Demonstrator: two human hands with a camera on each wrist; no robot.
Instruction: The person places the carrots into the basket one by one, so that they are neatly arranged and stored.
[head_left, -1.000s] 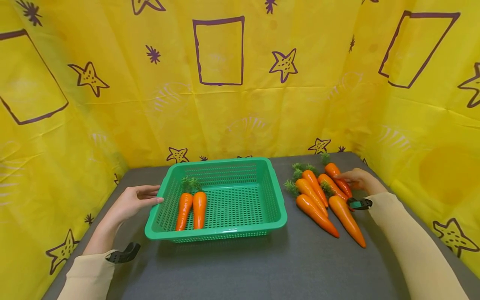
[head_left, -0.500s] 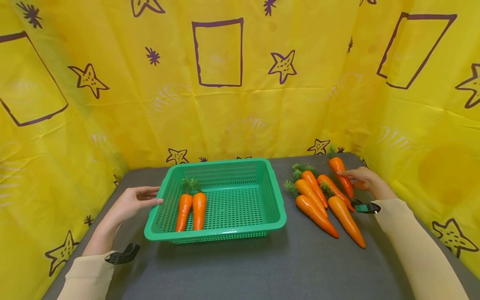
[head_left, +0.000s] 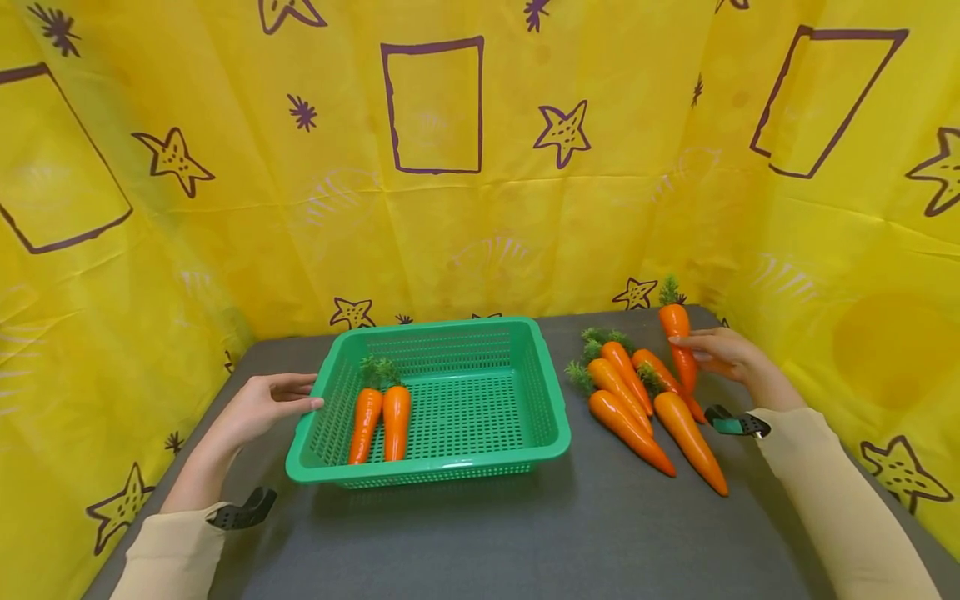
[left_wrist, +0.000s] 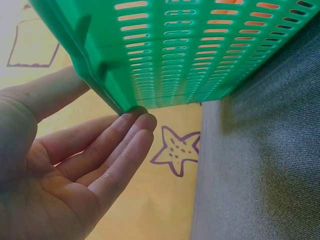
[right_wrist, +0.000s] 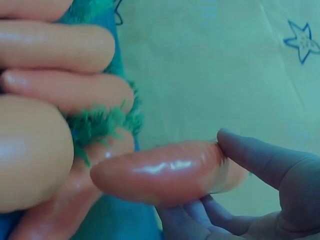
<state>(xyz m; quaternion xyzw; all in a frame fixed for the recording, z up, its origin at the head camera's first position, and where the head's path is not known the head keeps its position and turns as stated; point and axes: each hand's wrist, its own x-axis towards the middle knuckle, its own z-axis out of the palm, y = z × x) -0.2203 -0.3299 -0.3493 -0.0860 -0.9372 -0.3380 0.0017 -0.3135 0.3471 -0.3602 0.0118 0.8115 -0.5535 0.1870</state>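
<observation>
A green slotted basket (head_left: pixel 551 392) sits mid-table with two carrots (head_left: pixel 381 422) lying in its left part. My left hand (head_left: pixel 264 404) rests with straight fingers (left_wrist: pixel 131 131) against the basket's left rim (left_wrist: pixel 100 75). To the right lies a heap of several orange carrots (head_left: pixel 637 404) with green tops. My right hand (head_left: pixel 720 354) pinches one carrot (head_left: pixel 678 342) between thumb and fingers and holds it tilted up, leafy end high, above the heap's far side. In the right wrist view that carrot (right_wrist: pixel 160 172) sits in my fingers (right_wrist: pixel 260 160) beside the other carrots (right_wrist: pixel 55 85).
A dark grey cloth covers the table (head_left: pixel 525 533). Yellow sheeting with purple stars and frames (head_left: pixel 435 167) walls in the back and both sides, close behind the carrots.
My right hand has lifted one carrot off the heap's far right and tipped it upright. The left hand and the basket have stayed put.
</observation>
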